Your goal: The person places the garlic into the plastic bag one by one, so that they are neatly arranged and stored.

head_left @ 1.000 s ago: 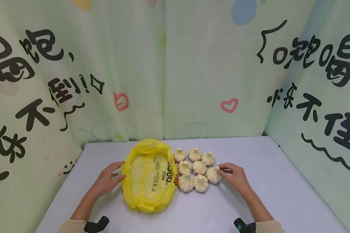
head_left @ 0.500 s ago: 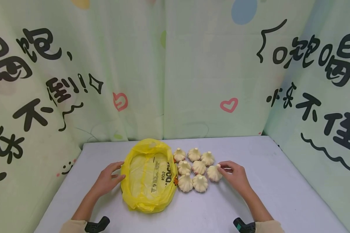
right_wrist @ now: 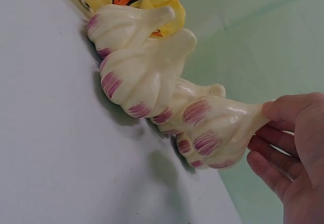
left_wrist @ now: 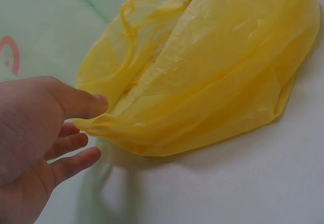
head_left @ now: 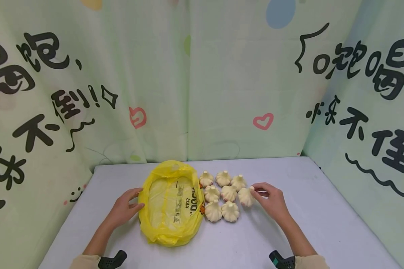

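A yellow plastic bag [head_left: 170, 209] lies with its mouth spread wide on the table, black print showing on the inner face. My left hand [head_left: 126, 207] pinches its left rim; in the left wrist view the thumb [left_wrist: 83, 102] presses the gathered edge of the yellow film. To the bag's right, several white garlic bulbs [head_left: 229, 193] stand in close rows. My right hand [head_left: 271, 201] grips the rightmost garlic bulb [right_wrist: 212, 133] by its stem between thumb and fingers. Purple streaks mark that bulb's base. Whether it touches the table I cannot tell.
The white table [head_left: 323, 224] extends to the right and in front of the hands. A printed pale green curtain [head_left: 222, 74] rises behind it and along both sides. The bag's right edge nearly touches the nearest bulbs.
My right hand and the pinched garlic bulb have moved slightly up in the head view, away from the front row. My left hand stays on the bag's rim.
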{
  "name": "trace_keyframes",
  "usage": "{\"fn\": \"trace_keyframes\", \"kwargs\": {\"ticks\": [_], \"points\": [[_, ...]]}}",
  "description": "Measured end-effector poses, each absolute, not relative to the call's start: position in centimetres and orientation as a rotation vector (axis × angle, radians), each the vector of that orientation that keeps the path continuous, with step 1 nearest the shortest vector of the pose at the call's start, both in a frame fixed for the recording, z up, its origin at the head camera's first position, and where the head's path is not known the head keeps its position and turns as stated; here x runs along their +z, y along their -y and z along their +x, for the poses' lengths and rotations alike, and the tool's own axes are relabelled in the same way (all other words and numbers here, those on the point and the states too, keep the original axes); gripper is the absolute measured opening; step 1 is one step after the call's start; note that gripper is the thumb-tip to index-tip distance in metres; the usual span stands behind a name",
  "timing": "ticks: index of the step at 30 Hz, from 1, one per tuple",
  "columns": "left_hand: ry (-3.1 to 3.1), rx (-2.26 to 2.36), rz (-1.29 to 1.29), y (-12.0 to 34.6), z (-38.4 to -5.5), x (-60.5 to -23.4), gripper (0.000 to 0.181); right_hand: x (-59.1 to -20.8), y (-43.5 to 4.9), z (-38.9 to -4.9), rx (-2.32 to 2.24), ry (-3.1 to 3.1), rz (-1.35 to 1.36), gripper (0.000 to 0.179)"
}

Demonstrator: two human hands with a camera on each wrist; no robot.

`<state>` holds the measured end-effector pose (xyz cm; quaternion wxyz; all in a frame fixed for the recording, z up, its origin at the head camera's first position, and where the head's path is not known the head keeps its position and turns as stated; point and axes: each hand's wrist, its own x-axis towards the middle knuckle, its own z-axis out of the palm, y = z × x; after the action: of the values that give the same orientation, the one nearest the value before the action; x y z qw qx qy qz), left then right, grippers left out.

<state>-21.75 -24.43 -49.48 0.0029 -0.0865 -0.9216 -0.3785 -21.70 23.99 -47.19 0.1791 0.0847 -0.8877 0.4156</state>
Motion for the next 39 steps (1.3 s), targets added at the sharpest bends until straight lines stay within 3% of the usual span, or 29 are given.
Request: {"fn": "trace_keyframes", "kwargs": {"ticks": [39], "points": [[2.867,-1.224,-0.194,24.0,-22.2,-50.4,0.055,-44.2,-21.1,-21.4,1.205,2.380,0.460,0.015]]}}
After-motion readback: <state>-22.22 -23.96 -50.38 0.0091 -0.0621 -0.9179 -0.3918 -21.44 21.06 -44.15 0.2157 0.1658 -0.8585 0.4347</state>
